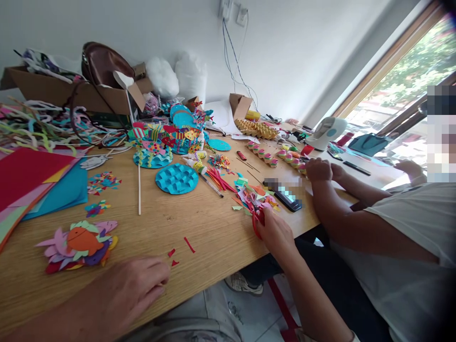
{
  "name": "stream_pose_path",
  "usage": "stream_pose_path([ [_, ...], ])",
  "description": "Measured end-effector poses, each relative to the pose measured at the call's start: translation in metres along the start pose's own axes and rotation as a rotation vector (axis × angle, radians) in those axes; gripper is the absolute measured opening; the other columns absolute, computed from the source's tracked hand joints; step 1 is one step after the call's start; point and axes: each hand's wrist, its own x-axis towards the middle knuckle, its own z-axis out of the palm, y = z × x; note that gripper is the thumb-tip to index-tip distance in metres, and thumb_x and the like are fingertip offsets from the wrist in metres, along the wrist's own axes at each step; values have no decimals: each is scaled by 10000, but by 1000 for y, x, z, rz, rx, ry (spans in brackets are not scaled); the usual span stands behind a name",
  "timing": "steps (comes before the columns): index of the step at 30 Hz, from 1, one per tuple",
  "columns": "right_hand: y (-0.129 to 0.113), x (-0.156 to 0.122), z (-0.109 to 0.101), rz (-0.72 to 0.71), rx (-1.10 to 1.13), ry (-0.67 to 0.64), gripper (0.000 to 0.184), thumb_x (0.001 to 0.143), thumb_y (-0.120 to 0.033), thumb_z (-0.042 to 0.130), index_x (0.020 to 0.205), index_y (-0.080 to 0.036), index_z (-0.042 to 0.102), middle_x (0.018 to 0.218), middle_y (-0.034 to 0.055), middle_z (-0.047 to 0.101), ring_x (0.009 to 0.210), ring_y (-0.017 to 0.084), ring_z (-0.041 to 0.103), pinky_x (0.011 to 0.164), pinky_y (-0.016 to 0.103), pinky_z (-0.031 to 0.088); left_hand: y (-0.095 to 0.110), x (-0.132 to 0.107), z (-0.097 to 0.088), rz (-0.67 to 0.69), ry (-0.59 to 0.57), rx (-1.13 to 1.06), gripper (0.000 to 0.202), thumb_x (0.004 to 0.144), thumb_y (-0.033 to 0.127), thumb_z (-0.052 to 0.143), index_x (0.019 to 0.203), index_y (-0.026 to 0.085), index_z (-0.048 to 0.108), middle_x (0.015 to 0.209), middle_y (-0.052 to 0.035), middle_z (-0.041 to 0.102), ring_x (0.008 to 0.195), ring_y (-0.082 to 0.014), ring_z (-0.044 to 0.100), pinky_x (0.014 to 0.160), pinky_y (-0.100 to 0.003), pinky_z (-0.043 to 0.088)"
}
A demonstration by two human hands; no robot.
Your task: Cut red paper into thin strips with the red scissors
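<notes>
My left hand [133,287] rests palm down at the near edge of the wooden table [199,228]. Its fingers are curled together, their tips beside small red paper scraps [180,251]; what they pinch, if anything, is hidden. My right hand [276,233] is closed on a red scissors-like tool [257,219] at the table's right edge, right by a heap of coloured paper cuttings [251,192]. A paper fish on layered coloured shapes [80,243] lies to the left of my left hand.
A co-worker in a white shirt sits on the right, one fist [318,169] on the table by a phone [288,198]. Also on the table are blue paper discs [177,178], a wooden stick [139,187], a glue bottle [195,165], stacked coloured sheets [32,183] and cardboard boxes [71,92].
</notes>
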Motion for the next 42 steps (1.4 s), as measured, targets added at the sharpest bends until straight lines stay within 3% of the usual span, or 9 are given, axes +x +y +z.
stream_pose_path([
  [5,8,7,-23,17,344,-1,97,740,-282,462,763,-188,458,653,-1,522,599,149,498,527,246,351,-2,2,-8,-75,-91,-161,227,815,288,405,674,218,569,668,8,610,633,-147,557,582,-208,388],
  [11,6,3,-34,1,746,-43,168,727,-331,505,780,-179,455,572,-46,447,483,101,422,439,212,331,1,9,-15,-356,75,-775,204,672,411,588,660,207,593,518,38,501,468,-103,434,453,-192,359],
  [15,-6,-6,-34,-40,1015,-46,167,701,-286,601,778,-180,498,619,-36,480,512,93,417,446,199,321,11,13,-10,-414,177,-1043,235,594,416,677,665,196,636,515,21,526,477,-107,454,442,-198,372],
  [19,-27,-18,-35,-186,829,82,129,716,-267,598,762,-189,505,698,-5,529,599,122,482,538,227,389,29,24,4,-350,154,-1190,271,585,399,708,735,178,661,575,3,553,502,-111,475,433,-203,379],
  [22,-46,-33,-29,-369,569,160,43,739,-191,534,753,-196,493,663,-4,531,579,129,483,539,230,379,38,37,13,-317,165,-1321,282,685,350,656,915,189,630,715,-20,593,673,-139,534,530,-213,430],
  [25,-62,-46,-14,-617,387,212,114,711,-83,437,731,-194,456,651,10,521,583,138,463,522,228,356,36,51,16,-354,189,-1474,265,773,300,583,1015,192,569,872,-41,600,776,-131,550,600,-215,439],
  [28,-69,-52,2,-786,292,201,144,716,-56,393,702,-196,425,645,22,508,589,152,429,519,239,341,27,64,17,-415,219,-1528,223,779,265,583,979,174,549,851,-44,612,727,-113,563,588,-206,429],
  [37,-63,-51,13,-888,270,179,173,722,-25,376,702,-192,421,669,34,500,617,164,395,555,255,330,25,73,23,-449,43,-1401,218,762,228,586,967,151,589,817,-52,649,687,-121,585,580,-218,434],
  [42,-64,-54,16,-901,262,162,164,745,-36,377,719,-189,430,688,42,511,632,168,400,573,261,338,28,79,25,-400,231,-1415,133,737,221,589,840,143,622,824,-42,653,704,-125,587,624,-227,439],
])
